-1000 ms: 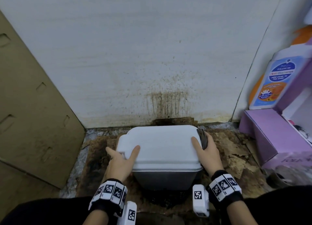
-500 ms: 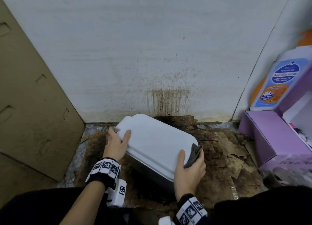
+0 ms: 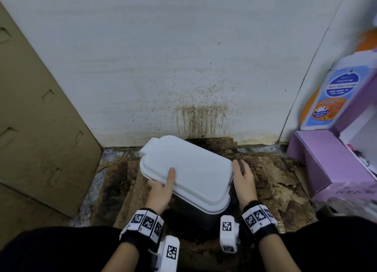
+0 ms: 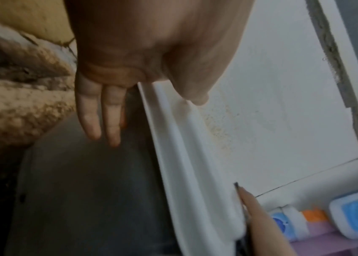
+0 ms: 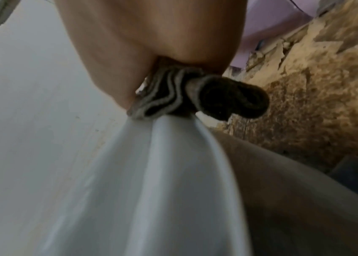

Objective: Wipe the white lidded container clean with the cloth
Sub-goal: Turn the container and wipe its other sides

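The white lidded container stands slantwise on the stained floor, its grey body below the white lid. My left hand grips the lid's near long edge, thumb on top. Its fingers lie along the grey side under the rim. My right hand is at the lid's right end and holds a bunched dark cloth against the rim. In the head view only a sliver of the cloth shows past the fingers.
A stained white wall rises just behind the container. Brown cardboard leans at the left. A purple box and a wash bottle stand at the right. Peeling brown floor covering lies around the container.
The container, square to the wall a second ago, now sits turned on a diagonal. My left hand slid from the far left corner to the near edge; my right hand with the cloth moved up the right end.
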Motion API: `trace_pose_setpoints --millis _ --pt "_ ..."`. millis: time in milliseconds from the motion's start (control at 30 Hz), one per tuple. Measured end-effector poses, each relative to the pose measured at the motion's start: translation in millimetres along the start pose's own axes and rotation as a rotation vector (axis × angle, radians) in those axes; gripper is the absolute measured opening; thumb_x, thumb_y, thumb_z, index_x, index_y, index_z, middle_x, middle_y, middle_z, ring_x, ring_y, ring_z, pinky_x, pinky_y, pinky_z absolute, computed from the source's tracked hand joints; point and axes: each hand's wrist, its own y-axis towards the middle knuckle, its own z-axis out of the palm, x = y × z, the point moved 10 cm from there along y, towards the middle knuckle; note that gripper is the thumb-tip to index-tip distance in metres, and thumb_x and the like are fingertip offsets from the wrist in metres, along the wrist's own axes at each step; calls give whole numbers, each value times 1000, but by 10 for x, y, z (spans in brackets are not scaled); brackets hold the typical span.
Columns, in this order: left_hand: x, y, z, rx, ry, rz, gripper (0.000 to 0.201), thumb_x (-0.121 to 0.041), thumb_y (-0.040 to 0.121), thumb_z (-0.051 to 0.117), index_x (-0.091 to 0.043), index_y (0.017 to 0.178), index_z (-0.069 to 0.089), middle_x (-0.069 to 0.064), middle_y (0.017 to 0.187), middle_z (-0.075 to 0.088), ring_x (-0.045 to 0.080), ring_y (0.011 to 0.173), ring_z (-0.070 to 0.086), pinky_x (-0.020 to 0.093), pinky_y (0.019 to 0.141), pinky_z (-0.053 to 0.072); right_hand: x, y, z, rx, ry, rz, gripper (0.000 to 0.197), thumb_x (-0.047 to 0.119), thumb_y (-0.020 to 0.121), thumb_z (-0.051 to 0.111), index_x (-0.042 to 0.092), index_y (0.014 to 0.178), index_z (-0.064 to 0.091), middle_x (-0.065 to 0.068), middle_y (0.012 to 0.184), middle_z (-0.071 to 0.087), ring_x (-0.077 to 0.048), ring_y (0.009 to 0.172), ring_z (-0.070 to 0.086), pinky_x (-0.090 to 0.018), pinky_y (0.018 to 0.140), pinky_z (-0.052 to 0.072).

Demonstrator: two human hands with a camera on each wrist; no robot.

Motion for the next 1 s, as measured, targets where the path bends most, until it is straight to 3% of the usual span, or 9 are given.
trace_pose_setpoints --millis 100,200,400,500,600,700,767,833,1000 --pt "44 -59 211 118 -114 -83 65 -66 84 61 -23 131 48 -1 117 67 25 98 71 44 82 60 68 105 89 132 -78 -42 54 50 93 66 28 140 51 16 129 59 -9 118 57 -38 106 47" --pt "91 -32 238 107 -184 -82 84 -65 70 77 -15 131 50 4 118 69 23 92 74 37 71 63 131 78 131 183 -129 -69 56 49 89 70 33 138 47 17 123 56 -9 115 56 -34 100 48" --pt "174 64 109 59 -217 -17 93 -67 59 85 -14 129 54 1 125 65 20 109 68 42 86 60 176 -55 107 122 -83 -138 50 44 91 70 34 136 51 24 114 57 -3 108 58 -34 95 50" --pt "281 242 34 63 -133 1 104 -74 53 84 -13 130 49 -1 124 68 17 111 67 41 93 57 102 -192 43 17 -49 -164 40 49 89 70 44 125 53 13 125 60 -10 115 58 -36 97 50" --pt "16 178 -3 122 -52 51 98 -72 58 83 -13 128 48 -2 125 66 15 111 65 39 95 55 -52 -358 -15 -111 -22 -120 48 60 84 68 46 128 54 6 137 52 -17 126 53 -44 105 48" --pt "-230 154 -18 181 29 101 72 -58 78 76 -12 125 44 -6 122 61 8 106 60 27 86 52 -122 -575 -30 -252 -34 -81 53 54 89 65 39 137 50 10 131 44 -21 134 43 -47 110 43" --pt "-350 184 -3 219 66 150 74 -65 78 71 -16 129 47 -9 124 60 9 110 59 28 88 51 -164 -716 8 -316 -47 -65 53 55 90 63 38 138 48 10 132 44 -23 139 37 -50 112 41" --pt "-384 221 17 236 81 186 77 -72 73 69 -23 130 50 -10 127 62 11 115 60 30 92 51 -224 -834 78 -343 -62 -51 55 53 92 61 33 142 46 5 143 45 -21 143 30 -48 114 37" --pt "-410 224 35 212 71 249 35 -48 93 60 -34 124 51 -19 117 63 3 110 61 21 84 48 -241 -875 154 -321 -76 -75 54 47 98 55 26 147 43 2 148 45 -19 142 26 -44 115 32"
